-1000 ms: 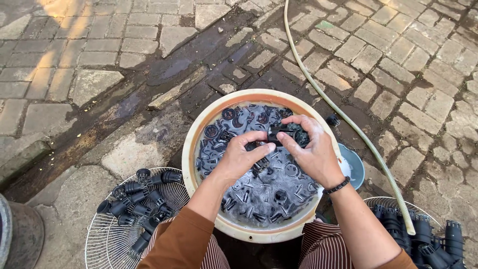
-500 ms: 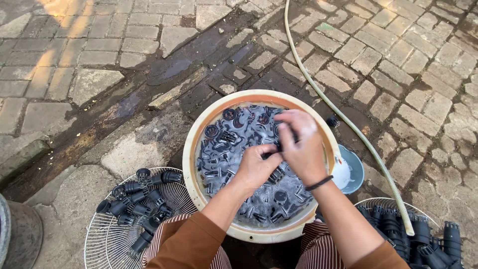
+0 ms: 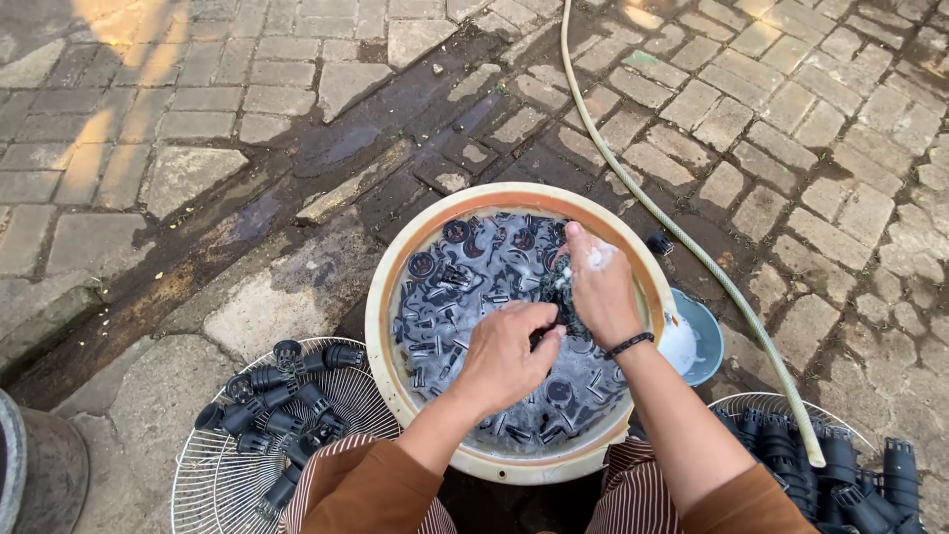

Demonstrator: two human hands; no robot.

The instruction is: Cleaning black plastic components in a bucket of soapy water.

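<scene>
Head view. Left hand (image 3: 506, 358): forearm angled up from lower left, palm down, fingers curled shut on small black plastic part (image 3: 540, 338), mostly hidden. Right hand (image 3: 596, 282): soapy, wrist bent, fingers closed on dark scrubber (image 3: 557, 287), probably mesh pad. Both above round basin (image 3: 379, 297) of grey water. Black caps (image 3: 287, 400) on wire grille (image 3: 213, 475), lower left. Hose (image 3: 692, 247) to right.

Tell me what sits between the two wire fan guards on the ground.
In the head view, the round basin of soapy water and small black parts sits between the left wire guard and the right wire guard, with the person's striped lap below it.
</scene>
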